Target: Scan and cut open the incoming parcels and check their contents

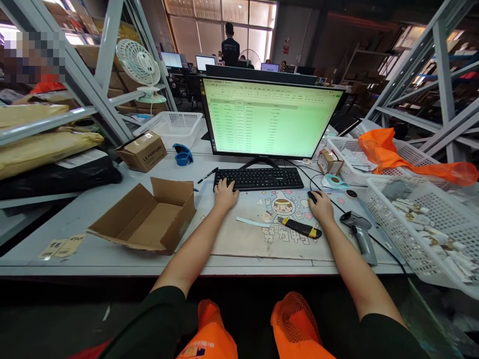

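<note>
My left hand point(225, 194) rests on the left end of a black keyboard point(262, 178), fingers spread over its keys. My right hand point(322, 206) lies over a black computer mouse point(313, 197), which is mostly hidden under the fingers. Behind the keyboard stands a monitor point(269, 119) lit with a spreadsheet. On the printed desk mat point(239, 244) between my forearms lie a yellow and black box cutter point(300, 227) and a pale paper strip point(252, 222). Just right of my right forearm is a grey barcode scanner point(359, 237) with its cable.
An open cardboard box point(145, 214) sits left of my left forearm, with a closed carton point(142, 151) and a blue tape-like item point(183, 155) behind it. White baskets point(419, 239) with small packages line the right side. Metal rack posts point(108, 45) flank the desk.
</note>
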{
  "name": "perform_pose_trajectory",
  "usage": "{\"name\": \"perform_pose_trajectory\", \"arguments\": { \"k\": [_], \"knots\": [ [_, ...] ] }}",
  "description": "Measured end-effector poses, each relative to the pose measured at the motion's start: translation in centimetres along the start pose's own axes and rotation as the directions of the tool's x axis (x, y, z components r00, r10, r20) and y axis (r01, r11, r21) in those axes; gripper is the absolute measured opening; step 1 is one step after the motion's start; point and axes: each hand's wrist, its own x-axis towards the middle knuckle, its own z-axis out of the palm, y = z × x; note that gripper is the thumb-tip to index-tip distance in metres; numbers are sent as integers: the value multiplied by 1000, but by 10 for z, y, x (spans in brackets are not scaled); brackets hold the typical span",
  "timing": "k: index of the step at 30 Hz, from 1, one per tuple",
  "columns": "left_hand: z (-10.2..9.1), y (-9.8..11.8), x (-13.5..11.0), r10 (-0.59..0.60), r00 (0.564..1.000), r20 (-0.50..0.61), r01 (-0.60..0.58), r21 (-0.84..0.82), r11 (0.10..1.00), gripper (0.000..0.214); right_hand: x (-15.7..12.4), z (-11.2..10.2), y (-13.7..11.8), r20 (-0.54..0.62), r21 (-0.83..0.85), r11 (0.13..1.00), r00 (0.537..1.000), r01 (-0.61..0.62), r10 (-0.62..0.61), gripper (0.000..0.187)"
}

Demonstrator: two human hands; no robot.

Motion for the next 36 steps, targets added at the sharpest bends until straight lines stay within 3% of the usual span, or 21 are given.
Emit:
{"name": "perform_pose_trajectory", "arguments": {
  "k": [19, 36],
  "knots": [
    [0, 1, 2, 7, 1000, 17, -7, -11, 1000, 62, 0, 2, 3, 22, 11, 1000, 1000, -5, 5, 50],
    [3, 2, 2, 29, 1000, -4, -29, -48, 998, 58, -3, 0, 3, -51, 20, 1000, 999, -13, 14, 51]
  ]
}}
